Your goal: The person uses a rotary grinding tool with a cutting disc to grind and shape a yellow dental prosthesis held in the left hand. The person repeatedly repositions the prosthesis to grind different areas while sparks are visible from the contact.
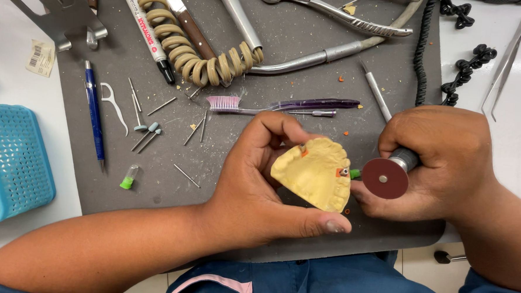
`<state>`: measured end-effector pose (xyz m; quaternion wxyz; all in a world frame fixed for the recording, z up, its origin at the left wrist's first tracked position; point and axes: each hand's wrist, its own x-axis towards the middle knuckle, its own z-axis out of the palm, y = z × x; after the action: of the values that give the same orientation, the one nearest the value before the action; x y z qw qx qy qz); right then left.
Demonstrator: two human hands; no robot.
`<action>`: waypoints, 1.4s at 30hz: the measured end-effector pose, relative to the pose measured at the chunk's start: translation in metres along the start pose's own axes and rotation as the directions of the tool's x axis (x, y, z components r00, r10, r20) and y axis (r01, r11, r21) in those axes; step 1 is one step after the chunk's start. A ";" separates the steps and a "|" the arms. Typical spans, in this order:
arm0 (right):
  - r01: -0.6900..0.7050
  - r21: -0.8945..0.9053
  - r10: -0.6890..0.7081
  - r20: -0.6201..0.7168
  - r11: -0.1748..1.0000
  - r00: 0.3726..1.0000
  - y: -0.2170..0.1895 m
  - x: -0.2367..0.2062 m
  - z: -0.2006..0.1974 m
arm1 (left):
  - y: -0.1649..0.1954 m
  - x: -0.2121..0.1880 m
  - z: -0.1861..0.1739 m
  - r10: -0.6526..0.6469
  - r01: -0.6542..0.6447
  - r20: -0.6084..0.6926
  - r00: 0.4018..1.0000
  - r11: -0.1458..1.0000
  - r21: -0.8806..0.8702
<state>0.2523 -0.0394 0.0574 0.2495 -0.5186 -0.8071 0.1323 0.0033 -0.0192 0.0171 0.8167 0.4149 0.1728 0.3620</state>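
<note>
Yellow dental cast sits clenched in your left hand, teeth turned outward so the handpiece's red disc, gripped by your right hand, reaches them.

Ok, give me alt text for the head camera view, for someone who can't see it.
A person's left hand holds a yellow dental cast while the right hand holds a rotary handpiece with a dark red disc beside it. Behind them, on a grey mat, lie a toothbrush, small burs and a blue pen.
</note>
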 end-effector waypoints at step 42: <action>0.125 0.011 -0.121 -0.183 0.992 0.976 -0.005 -0.003 0.013 | -0.024 0.007 0.005 -0.155 0.165 0.063 0.986 0.962 -0.217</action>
<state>0.2423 -0.0441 0.0483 0.3358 -0.4746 -0.8099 0.0778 0.0211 -0.0260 0.0009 0.8882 0.3139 0.1458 0.3023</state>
